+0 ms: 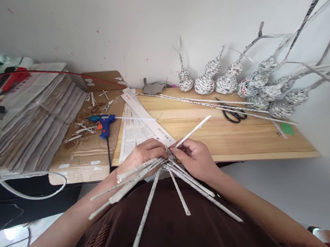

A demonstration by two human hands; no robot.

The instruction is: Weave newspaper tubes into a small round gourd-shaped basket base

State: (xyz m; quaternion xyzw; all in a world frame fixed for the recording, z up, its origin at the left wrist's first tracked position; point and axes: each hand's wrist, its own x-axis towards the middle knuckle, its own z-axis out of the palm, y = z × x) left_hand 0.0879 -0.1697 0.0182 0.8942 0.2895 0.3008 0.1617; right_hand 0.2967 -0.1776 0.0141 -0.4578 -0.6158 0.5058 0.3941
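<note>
Several rolled paper sticks fan out from a small woven centre at the table's front edge, over a brown shirt. My left hand is closed round the left side of this centre, its fingers curled over the sticks' inner ends. On the right, my right hand pinches a paper stick that points up and to the right, close to where it meets the centre. Both hands' fingertips are near each other. The underside of the woven centre is hidden.
A blue glue gun lies on cardboard at left, beside a tall newspaper stack. Black scissors, long paper sticks and several woven gourd shapes are along the back of the wooden table.
</note>
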